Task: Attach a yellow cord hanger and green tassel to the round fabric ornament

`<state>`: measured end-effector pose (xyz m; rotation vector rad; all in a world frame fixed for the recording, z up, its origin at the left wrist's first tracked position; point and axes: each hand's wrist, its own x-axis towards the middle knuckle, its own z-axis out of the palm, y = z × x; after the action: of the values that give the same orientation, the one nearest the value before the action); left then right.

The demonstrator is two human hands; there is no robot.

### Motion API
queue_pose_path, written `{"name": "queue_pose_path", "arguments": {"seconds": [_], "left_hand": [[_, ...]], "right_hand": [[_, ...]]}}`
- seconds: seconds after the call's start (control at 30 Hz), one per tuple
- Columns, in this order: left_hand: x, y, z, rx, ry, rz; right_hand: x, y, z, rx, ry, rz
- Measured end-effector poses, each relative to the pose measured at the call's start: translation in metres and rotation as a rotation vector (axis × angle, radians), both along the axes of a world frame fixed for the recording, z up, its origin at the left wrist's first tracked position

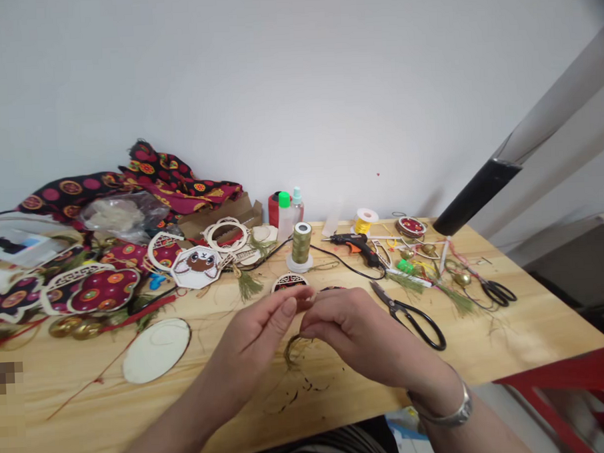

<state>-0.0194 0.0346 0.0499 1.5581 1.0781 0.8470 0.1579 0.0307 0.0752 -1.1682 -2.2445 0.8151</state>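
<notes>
My left hand (266, 331) is raised over the middle of the table, thumb laid along its fingers; anything between them is too small to make out. Beside it, my right hand (349, 328) has its thumb and fingers pinched together, and what they grip is hidden. Dark green thread (290, 350) hangs in a curve just below the right fingertips. Behind the hands stands a spool of olive thread (302, 245), with a round patterned piece (289, 280) partly hidden in front of it.
Black-handled scissors (410, 315) lie right of my hands, a glue gun (355, 244) behind them. A white oval disc (157, 351) lies at left, near patterned ornaments (104, 290) and an animal-face piece (197, 266). Smaller scissors (499, 293) lie near the right edge.
</notes>
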Motion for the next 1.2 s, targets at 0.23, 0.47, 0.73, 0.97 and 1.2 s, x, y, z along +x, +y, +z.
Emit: {"name": "queue_pose_path", "arguments": {"seconds": [0.23,0.47,0.73,0.97,1.2], "left_hand": [[0.000,-0.005,-0.016,-0.431,-0.252,-0.154],[0.002,-0.007,-0.016,-0.634,-0.370,-0.037],[0.002,-0.006,-0.019,-0.735,-0.386,0.002],[-0.004,-0.009,-0.023,-0.647,-0.297,0.088],[-0.017,-0.011,-0.028,-0.614,-0.276,0.228]], "right_hand": [[0.002,0.002,0.005,0.006,-0.061,0.013],[0.000,0.002,-0.004,0.077,-0.117,-0.004],[0.003,0.001,-0.008,0.099,-0.107,0.006],[0.017,0.010,-0.019,0.125,0.079,-0.043],[0.081,-0.012,-0.049,0.209,-0.550,-0.544]]}}
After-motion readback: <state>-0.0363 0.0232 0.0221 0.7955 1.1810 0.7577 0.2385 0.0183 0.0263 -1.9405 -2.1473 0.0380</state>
